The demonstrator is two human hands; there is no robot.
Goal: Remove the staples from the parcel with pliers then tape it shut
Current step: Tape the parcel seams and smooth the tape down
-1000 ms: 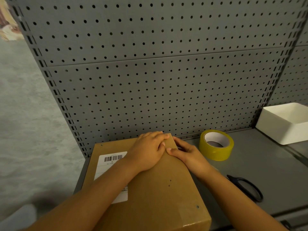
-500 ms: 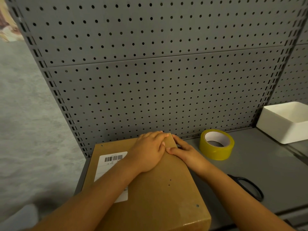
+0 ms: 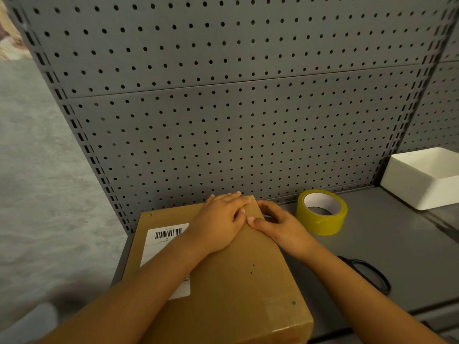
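Parcel: the cardboard parcel (image 3: 231, 276) lies flat on the grey shelf (image 3: 387, 244), directly under both hands, its far right corner between the two sets of fingers.
Left hand: the left hand (image 3: 218, 223) rests palm down on the lid, fingers straight and together, tips reaching the far edge; it presses and grips nothing.
Right hand: the right hand (image 3: 278, 224) sits at the right edge of the lid, thumb flat on top just beside the left fingers, the other fingers bent down over the side; whether they pinch tape or only the cardboard edge cannot be told.
Step in hand: it looks like smoothing tape down at the far corner; a glossy strip shows near the parcel's near corner, and small dark holes mark the lid, probably where staples sat.
Doing it well: keep the left palm flat so the flap cannot lift, and run the right thumb outward and over the edge to press out bubbles.
Tape roll: the yellow tape roll (image 3: 321, 212) stands just right of the right fingers, near but apart.
Scissors: black scissors (image 3: 367, 275) lie beside the right forearm.
Bin: a white bin (image 3: 422, 180) sits well beyond the right hand.
Label: a barcode label (image 3: 164, 240) is left of the left wrist, partly covered.
In the way: the pegboard (image 3: 223, 108) stands close behind the fingertips, leaving little room at the far edge; no pliers visible.
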